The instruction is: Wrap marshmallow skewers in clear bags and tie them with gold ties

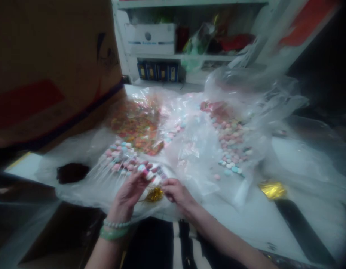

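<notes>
My left hand [135, 186], with bracelets at the wrist, is closed around a small bunch of pastel candies [146, 172] in pink, blue and white. Just right of it, my right hand [173, 190] is pinched at the lower edge of a small printed strip [161, 173] beside the candies. A gold tinsel bundle [154, 194] lies between and below the hands. Behind my left hand, several pastel balls on white sticks [116, 158] lie on clear plastic. The picture is blurred, so fine details are lost.
Behind are a bag of orange and green sweets [139, 123] and an open plastic bag of pastel candies [231, 138]. Gold foil [273, 189] and a dark strip [302, 228] lie right. A large cardboard box [55, 67] stands left; a white shelf [161, 56] is at the back.
</notes>
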`<control>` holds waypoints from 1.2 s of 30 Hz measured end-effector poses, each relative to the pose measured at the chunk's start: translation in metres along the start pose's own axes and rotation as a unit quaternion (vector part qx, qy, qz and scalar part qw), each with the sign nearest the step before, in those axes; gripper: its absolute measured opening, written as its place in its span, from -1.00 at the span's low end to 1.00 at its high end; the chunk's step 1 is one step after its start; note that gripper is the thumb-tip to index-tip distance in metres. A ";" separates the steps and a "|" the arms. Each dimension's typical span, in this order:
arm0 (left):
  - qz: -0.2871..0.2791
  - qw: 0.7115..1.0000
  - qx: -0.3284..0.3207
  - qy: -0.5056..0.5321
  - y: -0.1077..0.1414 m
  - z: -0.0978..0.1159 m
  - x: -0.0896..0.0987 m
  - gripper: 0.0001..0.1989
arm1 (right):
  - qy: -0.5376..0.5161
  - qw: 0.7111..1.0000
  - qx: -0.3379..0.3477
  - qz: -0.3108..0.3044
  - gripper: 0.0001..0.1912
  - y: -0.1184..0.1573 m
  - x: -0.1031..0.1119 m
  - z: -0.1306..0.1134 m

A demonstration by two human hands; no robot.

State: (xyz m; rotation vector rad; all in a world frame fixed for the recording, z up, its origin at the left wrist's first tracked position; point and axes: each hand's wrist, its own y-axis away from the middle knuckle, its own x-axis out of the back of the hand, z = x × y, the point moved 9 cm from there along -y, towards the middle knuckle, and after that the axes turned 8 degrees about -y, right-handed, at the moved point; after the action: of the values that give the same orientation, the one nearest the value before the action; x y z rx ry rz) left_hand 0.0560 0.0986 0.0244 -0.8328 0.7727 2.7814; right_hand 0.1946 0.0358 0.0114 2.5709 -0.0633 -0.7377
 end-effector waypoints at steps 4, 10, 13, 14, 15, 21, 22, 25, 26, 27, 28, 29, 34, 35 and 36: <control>0.010 0.999 0.020 0.023 0.000 0.001 -0.005 -0.67 | 0.063 0.997 0.025 0.022 -0.91 0.000 0.005 -0.005; 0.090 0.996 -0.018 0.011 -0.007 -0.004 -0.001 -0.88 | 0.256 0.954 0.152 0.048 -0.89 -0.001 0.008 -0.017; 0.119 0.990 -0.053 0.044 -0.009 -0.010 0.001 -0.86 | 0.364 0.900 0.228 0.070 -0.86 0.005 0.007 -0.021; 0.124 0.989 -0.056 0.050 -0.009 -0.013 0.001 -0.85 | 0.396 0.880 0.250 0.074 -0.85 0.008 0.006 -0.022; 0.126 0.989 -0.053 0.053 -0.009 -0.016 0.001 -0.84 | 0.423 0.861 0.271 0.077 -0.83 0.011 0.004 -0.023; 0.108 0.993 -0.011 0.053 -0.008 -0.022 0.005 -0.84 | 0.444 0.839 0.308 0.058 -0.82 0.012 0.006 -0.019; 0.105 0.993 -0.007 0.049 -0.007 -0.021 0.006 -0.85 | 0.434 0.848 0.300 0.044 -0.83 0.009 0.006 -0.017; 0.098 0.995 -0.016 0.028 -0.005 -0.020 0.004 -0.85 | 0.423 0.860 0.284 0.021 -0.83 0.003 0.003 -0.012; 0.097 0.995 -0.025 0.017 -0.005 -0.020 0.001 -0.84 | 0.424 0.860 0.284 0.022 -0.82 0.002 0.002 -0.012; 0.096 0.995 -0.032 0.005 -0.005 -0.020 -0.002 -0.84 | 0.422 0.860 0.287 0.025 -0.82 0.002 0.000 -0.013; 0.093 0.995 -0.036 -0.007 -0.005 -0.022 -0.006 -0.84 | 0.414 0.863 0.289 0.026 -0.82 0.002 -0.002 -0.015; 0.091 0.995 -0.034 -0.016 -0.005 -0.023 -0.009 -0.83 | 0.395 0.870 0.292 0.025 -0.82 0.002 -0.004 -0.017; 0.028 0.998 0.044 -0.039 -0.006 -0.025 -0.015 -0.86 | 0.158 0.968 0.197 -0.007 -0.92 -0.008 -0.003 -0.015; 0.004 0.998 0.052 -0.038 -0.005 -0.021 -0.014 -0.91 | 0.105 0.982 0.157 -0.014 -0.92 -0.011 -0.002 -0.010; -0.018 0.998 0.050 -0.032 -0.004 -0.015 -0.013 -0.91 | 0.063 0.990 0.123 -0.019 -0.90 -0.013 -0.002 -0.006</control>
State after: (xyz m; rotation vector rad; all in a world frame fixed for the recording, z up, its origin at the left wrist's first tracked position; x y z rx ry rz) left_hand 0.0750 0.0949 0.0193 -0.7295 0.8676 2.6983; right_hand 0.1951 0.0503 0.0114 2.8565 -0.0685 -0.6113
